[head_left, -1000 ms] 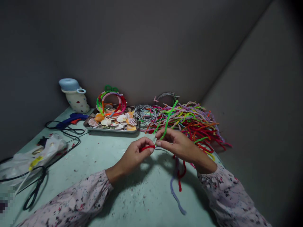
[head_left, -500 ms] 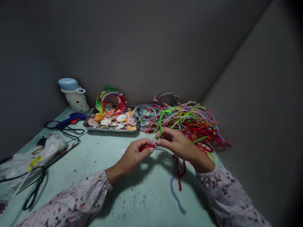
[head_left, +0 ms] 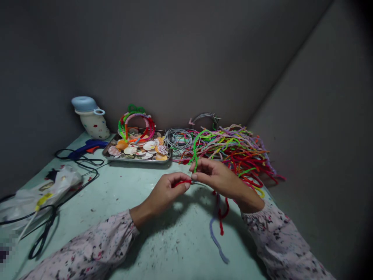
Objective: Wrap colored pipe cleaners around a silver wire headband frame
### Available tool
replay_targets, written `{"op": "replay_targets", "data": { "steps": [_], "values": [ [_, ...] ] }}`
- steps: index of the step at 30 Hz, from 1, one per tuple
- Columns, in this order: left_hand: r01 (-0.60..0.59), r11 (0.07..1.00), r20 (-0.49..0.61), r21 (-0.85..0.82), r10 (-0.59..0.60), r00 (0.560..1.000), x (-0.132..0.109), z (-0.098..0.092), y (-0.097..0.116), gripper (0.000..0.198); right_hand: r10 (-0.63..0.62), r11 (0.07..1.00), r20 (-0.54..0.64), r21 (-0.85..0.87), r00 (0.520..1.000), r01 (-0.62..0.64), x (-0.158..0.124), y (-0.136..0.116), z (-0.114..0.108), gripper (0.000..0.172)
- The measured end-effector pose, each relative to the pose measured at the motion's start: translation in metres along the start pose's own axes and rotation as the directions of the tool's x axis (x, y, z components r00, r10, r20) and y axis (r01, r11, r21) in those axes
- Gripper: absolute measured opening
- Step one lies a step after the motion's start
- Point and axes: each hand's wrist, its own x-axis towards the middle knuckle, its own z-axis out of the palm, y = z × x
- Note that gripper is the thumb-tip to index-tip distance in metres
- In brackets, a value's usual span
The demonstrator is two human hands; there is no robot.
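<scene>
While our left hand [head_left: 166, 190] pinches a red pipe cleaner [head_left: 182, 182], our right hand [head_left: 217, 179] grasps a green pipe cleaner [head_left: 194, 151]. Both fingertips nearly meet above the pale green table [head_left: 175, 241].

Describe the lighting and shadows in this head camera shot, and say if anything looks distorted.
In the head view, the light is dim and soft; the left hand and right hand cast diffuse shadows on the pale green tabletop. The flat grey wall darkens toward the frame's corners, wide-angle distortion bends the edges, and a pixelated patch sits lower left.
</scene>
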Motion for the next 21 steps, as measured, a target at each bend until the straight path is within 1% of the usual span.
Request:
{"op": "replay_targets", "data": {
  "steps": [6,12,16,21],
  "values": [
    [0.018,1.000,-0.001,-0.014,-0.018,1.000,0.0001,0.0006,0.0007,0.024,0.010,1.000,-0.013,-0.005,1.000,-0.010,0.0018,-0.0004,0.0009,0.011],
    [-0.014,1.000,0.009,0.003,0.013,1.000,-0.0003,0.0008,-0.0001,0.019,0.035,0.996,-0.001,0.084,0.999,-0.035,0.0008,0.0011,0.0007,0.019],
    [-0.015,1.000,0.000,0.025,0.015,1.000,-0.0018,0.0011,-0.0004,0.016,0.042,0.989,-0.011,0.139,0.999,-0.041,-0.0003,0.0020,0.0007,0.017],
    [-0.008,0.999,0.010,0.035,0.007,1.000,-0.0022,0.0015,0.0002,0.015,0.060,0.987,0.007,0.148,0.998,-0.061,0.0008,0.0043,0.0012,0.015]
  ]
}}
